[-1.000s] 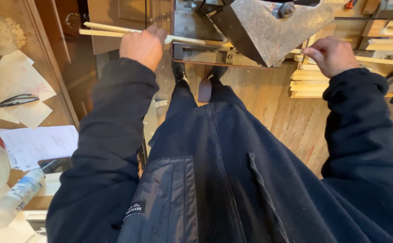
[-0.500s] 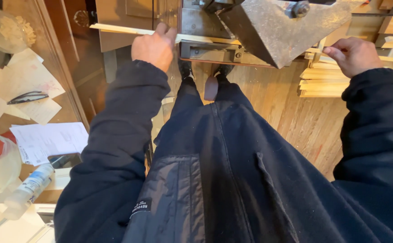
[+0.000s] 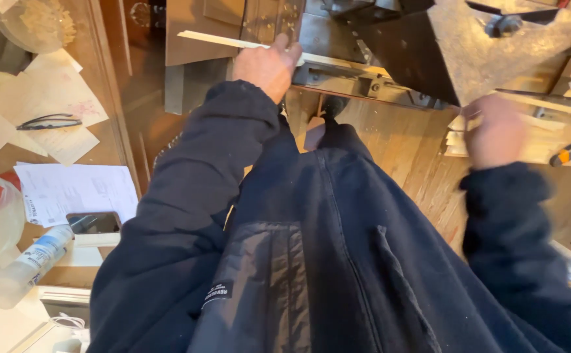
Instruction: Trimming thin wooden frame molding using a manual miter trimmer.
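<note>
The thin pale wooden strip [image 3: 223,40] lies near level, its long axis running from upper left to lower right, its free end pointing left over the dark cabinet [image 3: 233,19]. The left hand [image 3: 267,65] closes over its right portion, fingers curled on top. Beyond the hand the strip passes behind the metal machine [image 3: 455,46]. The right hand [image 3: 495,134] is blurred near stacked strips [image 3: 547,147]; its grip cannot be made out.
</note>
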